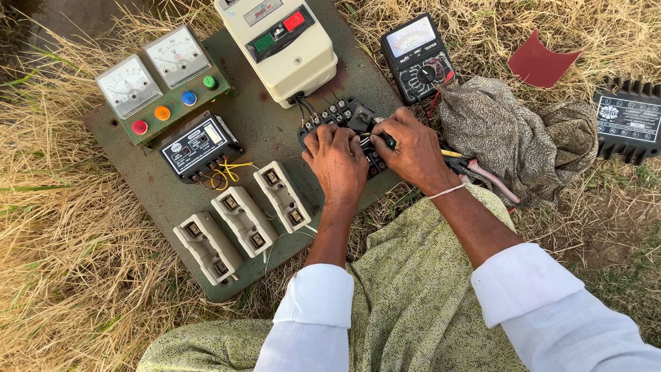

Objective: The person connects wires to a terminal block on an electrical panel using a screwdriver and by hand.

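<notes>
Terminal block (344, 116) sits mid-panel, near the cream starter box (284, 48); left hand (335, 160) presses flat to steady it, right hand (412, 148) pinches a green-handled screwdriver (389, 142) at its screws. Pliers (475, 171) lie right, fuse holders (244, 220) left, on the green board (158, 200)

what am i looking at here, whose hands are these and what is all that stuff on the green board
One camera, worn on the person's head, looks down at their own two hands. A green metal board lies on dry grass. On it sit two dial meters, coloured buttons, a cream switch box, a black module, three white fuse holders and a black terminal block. The left hand rests on that block; the right hand holds a green-handled tool against it. Beside the board lie a multimeter, a cloth and pliers.
</notes>
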